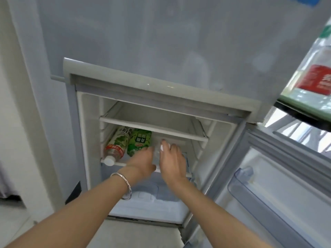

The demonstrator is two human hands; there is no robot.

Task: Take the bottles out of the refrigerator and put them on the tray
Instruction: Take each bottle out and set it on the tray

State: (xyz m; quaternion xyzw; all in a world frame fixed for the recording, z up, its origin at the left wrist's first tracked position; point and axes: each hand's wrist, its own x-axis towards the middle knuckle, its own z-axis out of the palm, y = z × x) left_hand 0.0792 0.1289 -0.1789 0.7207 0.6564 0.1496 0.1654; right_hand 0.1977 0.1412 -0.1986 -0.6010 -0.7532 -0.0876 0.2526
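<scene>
Clear bottle [157,153] lies near-to-far on the shelf [120,164], seemingly clasped between left hand [143,162] and right hand [172,159].

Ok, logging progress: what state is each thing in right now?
Refrigerator door: open.
White-capped bottle: lying on shelf.
Green bottle: lying beside it.
Clear bottle: on shelf between both hands.
Left hand: touching it, grip unclear.
Right hand: same.
Fourth bottle: on tray.
</scene>
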